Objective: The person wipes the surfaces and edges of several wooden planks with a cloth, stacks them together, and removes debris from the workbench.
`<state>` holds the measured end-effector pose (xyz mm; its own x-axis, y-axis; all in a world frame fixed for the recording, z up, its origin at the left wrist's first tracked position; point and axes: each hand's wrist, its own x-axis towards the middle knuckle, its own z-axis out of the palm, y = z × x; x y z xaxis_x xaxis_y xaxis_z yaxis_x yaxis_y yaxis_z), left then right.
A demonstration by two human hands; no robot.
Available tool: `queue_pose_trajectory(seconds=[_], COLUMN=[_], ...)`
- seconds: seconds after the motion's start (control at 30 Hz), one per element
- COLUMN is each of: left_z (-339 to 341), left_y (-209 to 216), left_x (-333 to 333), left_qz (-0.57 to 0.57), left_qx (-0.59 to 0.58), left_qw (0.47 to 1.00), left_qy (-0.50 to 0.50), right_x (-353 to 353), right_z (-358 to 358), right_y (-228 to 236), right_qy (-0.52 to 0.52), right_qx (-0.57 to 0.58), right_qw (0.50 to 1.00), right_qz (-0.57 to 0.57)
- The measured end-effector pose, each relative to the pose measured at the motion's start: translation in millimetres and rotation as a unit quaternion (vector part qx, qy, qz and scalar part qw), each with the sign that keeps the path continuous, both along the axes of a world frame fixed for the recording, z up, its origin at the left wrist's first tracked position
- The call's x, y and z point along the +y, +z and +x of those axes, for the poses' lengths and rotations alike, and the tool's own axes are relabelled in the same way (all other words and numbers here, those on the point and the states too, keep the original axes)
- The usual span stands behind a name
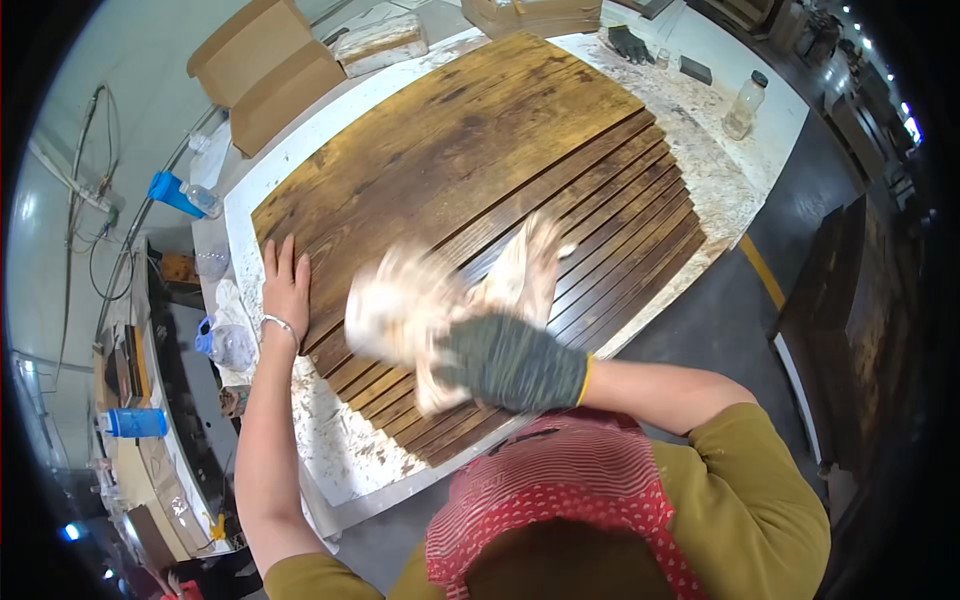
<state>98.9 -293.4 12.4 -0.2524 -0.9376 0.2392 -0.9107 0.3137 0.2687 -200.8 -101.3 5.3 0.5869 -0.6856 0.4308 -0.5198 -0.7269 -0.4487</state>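
Note:
A brown wood-grain board point(400, 180) lies on a white table, its near side continuing in several narrow stepped strips point(625, 215) of the same dark wood. My left hand point(287, 288), bare with a bracelet at the wrist, rests flat on the board's left edge, fingers stretched apart. Over the strips, my right hand point(512, 362) wears a dark grey knit glove with a yellow cuff. It is closed on a bunched pale cloth point(395, 305), which spreads over the wood. Cloth and glove are smeared by motion, and the gloved fingers are partly hidden.
The white table point(345, 455) is stained brown along its edges. At the far right are a spare dark glove point(630, 44), a dark block point(695, 70) and a lidded glass jar point(745, 105). An open cardboard box point(265, 75) stands far left. Clear plastic jugs point(228, 345) sit left.

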Motion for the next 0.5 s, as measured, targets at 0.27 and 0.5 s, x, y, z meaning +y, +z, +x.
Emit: queue_pose_trajectory(seconds=[0.27,0.5], left_z=[6.5,13.5], left_y=[8.0,6.7], left_x=[11.8,12.3], left_qz=[0.009,0.028], left_qx=[-0.002,-0.017], left_qw=[0.999,0.997], left_qy=[0.041,0.063], right_x=[37.5,13.9], right_z=[-285.4,-60.0], right_y=[-91.6,21.7], right_qy=[-0.386,-0.19], right_qx=[-0.154,0.121], right_qw=[0.887,0.97], right_qz=[0.199,-0.093])
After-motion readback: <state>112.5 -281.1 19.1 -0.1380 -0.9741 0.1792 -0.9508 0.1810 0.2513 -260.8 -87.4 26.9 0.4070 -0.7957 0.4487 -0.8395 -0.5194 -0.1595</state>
